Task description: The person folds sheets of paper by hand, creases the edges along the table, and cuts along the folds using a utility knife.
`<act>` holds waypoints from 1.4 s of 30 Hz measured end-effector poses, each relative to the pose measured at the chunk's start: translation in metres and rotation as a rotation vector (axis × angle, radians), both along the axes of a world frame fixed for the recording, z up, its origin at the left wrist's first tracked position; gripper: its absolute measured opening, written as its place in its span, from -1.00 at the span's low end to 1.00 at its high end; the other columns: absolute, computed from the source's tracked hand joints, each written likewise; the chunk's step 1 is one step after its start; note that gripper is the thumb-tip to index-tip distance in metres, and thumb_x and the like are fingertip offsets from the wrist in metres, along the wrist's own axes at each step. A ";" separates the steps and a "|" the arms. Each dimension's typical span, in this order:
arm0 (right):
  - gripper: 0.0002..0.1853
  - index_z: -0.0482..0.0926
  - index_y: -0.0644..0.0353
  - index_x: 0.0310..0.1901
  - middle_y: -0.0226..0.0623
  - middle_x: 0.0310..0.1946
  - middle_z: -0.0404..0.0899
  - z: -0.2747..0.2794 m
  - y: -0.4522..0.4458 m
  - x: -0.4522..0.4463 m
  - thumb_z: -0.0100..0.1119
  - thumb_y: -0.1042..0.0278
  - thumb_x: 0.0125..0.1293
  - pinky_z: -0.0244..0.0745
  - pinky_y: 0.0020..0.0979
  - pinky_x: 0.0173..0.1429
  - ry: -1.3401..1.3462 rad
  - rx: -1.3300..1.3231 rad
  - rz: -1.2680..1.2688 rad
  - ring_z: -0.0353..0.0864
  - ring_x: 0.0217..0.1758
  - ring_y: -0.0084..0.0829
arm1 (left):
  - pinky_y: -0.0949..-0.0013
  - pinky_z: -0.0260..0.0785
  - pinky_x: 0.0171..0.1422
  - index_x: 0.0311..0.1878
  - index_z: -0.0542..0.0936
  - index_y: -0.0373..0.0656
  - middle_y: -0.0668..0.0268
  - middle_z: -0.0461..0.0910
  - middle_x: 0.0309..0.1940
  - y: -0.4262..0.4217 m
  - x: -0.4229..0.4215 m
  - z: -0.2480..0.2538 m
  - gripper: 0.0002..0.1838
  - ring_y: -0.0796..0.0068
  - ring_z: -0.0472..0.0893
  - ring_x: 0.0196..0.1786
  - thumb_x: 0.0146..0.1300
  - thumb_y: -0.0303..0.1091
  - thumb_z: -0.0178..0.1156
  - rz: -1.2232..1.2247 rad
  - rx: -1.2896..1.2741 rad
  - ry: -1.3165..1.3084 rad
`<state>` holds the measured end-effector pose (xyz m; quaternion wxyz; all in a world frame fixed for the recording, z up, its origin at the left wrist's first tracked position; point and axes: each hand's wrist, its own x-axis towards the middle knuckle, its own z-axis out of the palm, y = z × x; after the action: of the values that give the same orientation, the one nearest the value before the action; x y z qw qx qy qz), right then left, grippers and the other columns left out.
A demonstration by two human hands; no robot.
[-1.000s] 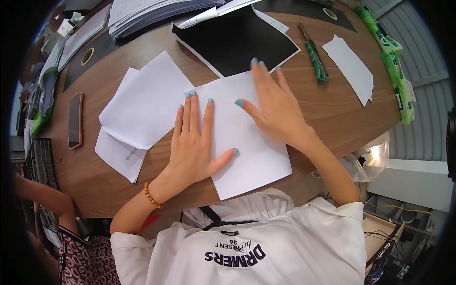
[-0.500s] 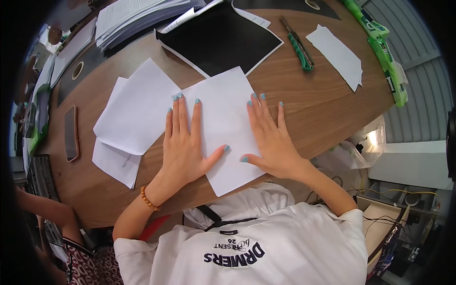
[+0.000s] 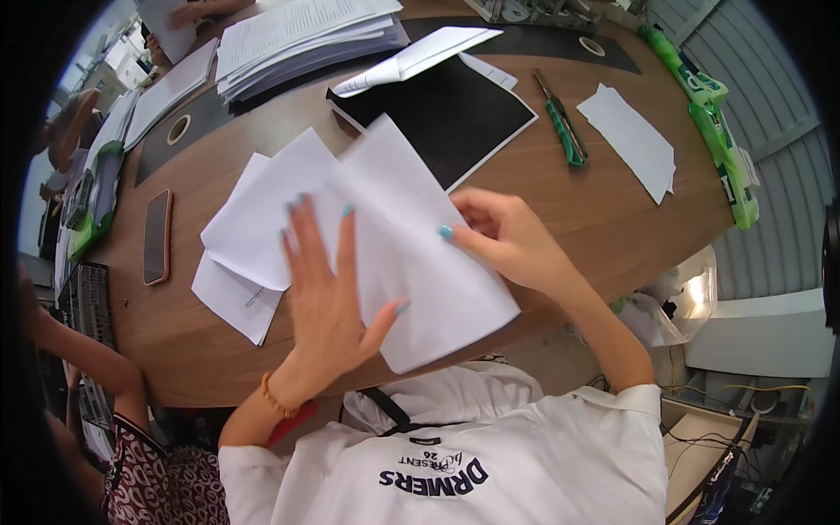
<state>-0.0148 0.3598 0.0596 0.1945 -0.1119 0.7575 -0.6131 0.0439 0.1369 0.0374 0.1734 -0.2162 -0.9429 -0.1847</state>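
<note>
A white sheet of paper [image 3: 429, 280] lies at an angle near the table's front edge, its upper end smeared by motion. My right hand [image 3: 512, 241] grips its right edge, thumb on top and the other fingers curled underneath, partly hidden. Over the sheet's left side is my left hand [image 3: 319, 302], fingers spread and slightly blurred; whether it presses on the paper I cannot tell. Just left of that sheet, more white papers [image 3: 271, 210] overlap. A black-printed sheet [image 3: 455, 114] lies behind, partly covered by a curled white sheet [image 3: 429, 57].
A green-handled cutter [image 3: 563, 127] and a torn white paper piece [image 3: 630, 144] lie to the right. Green packs [image 3: 722, 153] line the right edge. At the left is a phone [image 3: 157, 236]; a paper stack [image 3: 306, 44] stands behind. Another person's arm [image 3: 96, 359] is at lower left.
My right hand has gone from lying flat to gripping the paper's right edge. The sheet has turned, its lower end swinging right. My left hand stays spread. The view has shifted slightly.
</note>
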 end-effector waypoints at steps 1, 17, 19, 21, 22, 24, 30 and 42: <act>-0.74 0.49 0.37 -0.09 -0.30 -0.30 0.60 0.008 -0.011 -0.010 0.15 0.43 0.23 0.48 -0.58 -0.19 0.057 -0.018 0.051 0.57 -0.27 -0.62 | -0.26 -0.31 0.37 0.31 0.13 -0.36 -0.38 -0.14 0.32 -0.004 0.006 0.013 -0.06 -0.36 -0.19 0.40 0.09 0.20 0.14 0.002 -0.007 0.011; -0.73 0.50 0.35 -0.22 -0.28 -0.54 0.57 -0.053 -0.125 -0.109 0.22 0.34 0.12 0.39 -0.49 -0.62 0.304 0.222 0.065 0.53 -0.61 -0.53 | 0.26 0.33 0.04 -0.26 0.65 -0.09 0.34 0.63 -0.33 0.024 -0.161 0.094 -0.79 0.32 0.56 -0.18 0.00 -0.28 0.31 -0.145 -0.156 0.480; -0.70 0.48 0.42 -0.17 -0.23 -0.55 0.59 -0.054 -0.126 -0.108 0.23 0.39 0.11 0.41 -0.48 -0.64 0.253 0.168 0.109 0.54 -0.66 -0.50 | 0.29 0.32 0.06 -0.28 0.66 -0.09 0.33 0.64 -0.34 0.039 -0.192 0.079 -0.79 0.32 0.57 -0.15 -0.01 -0.28 0.32 -0.096 -0.266 0.437; -0.64 0.45 0.48 -0.09 -0.13 -0.46 0.63 -0.053 -0.127 -0.100 0.23 0.44 0.11 0.44 -0.49 -0.60 0.209 -0.005 0.120 0.57 -0.64 -0.49 | 0.25 0.36 0.01 -0.29 0.66 -0.10 0.28 0.64 -0.39 0.045 -0.219 0.064 -0.80 0.25 0.58 -0.19 0.00 -0.27 0.30 -0.053 -0.348 0.385; -0.64 0.45 0.48 -0.09 -0.13 -0.46 0.63 -0.053 -0.124 -0.097 0.23 0.44 0.11 0.44 -0.49 -0.60 0.215 -0.006 0.117 0.57 -0.64 -0.49 | 0.20 0.40 -0.03 -0.31 0.66 -0.11 0.24 0.63 -0.43 0.049 -0.226 0.062 -0.81 0.18 0.60 -0.24 0.01 -0.27 0.28 -0.011 -0.429 0.326; -0.60 0.42 0.52 -0.04 -0.02 -0.39 0.63 -0.053 -0.117 -0.087 0.21 0.45 0.13 0.48 -0.50 -0.51 0.330 -0.175 0.089 0.57 -0.62 -0.49 | 0.19 0.42 -0.10 -0.34 0.66 -0.11 0.22 0.63 -0.47 0.048 -0.237 0.061 -0.83 0.16 0.61 -0.28 0.04 -0.25 0.25 0.064 -0.398 0.333; -0.78 0.56 0.32 -0.21 -0.16 -0.39 0.63 -0.019 -0.019 -0.100 0.20 0.44 0.10 0.52 -0.40 -0.21 0.421 0.071 -0.187 0.63 -0.34 -0.40 | 0.26 0.44 -0.24 -0.28 0.69 -0.02 0.16 0.64 -0.44 0.005 -0.247 0.093 -0.80 0.22 0.64 -0.35 0.13 -0.20 0.17 0.031 -0.047 0.430; -0.66 0.55 0.15 -0.19 -0.30 -0.33 0.56 -0.011 0.047 -0.210 0.40 0.28 -0.01 0.38 -0.36 -0.08 1.273 0.355 -0.332 0.45 -0.24 -0.31 | 0.32 0.21 0.06 -0.03 0.63 0.07 0.35 0.58 -0.15 -0.008 -0.245 0.067 -0.65 0.37 0.47 -0.03 0.08 -0.15 0.28 0.143 -0.280 0.790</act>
<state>-0.2250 0.4065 0.0482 -0.3703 -0.2996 0.8206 -0.3159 -0.2013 0.1284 0.1039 0.5028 -0.2258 -0.8326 0.0548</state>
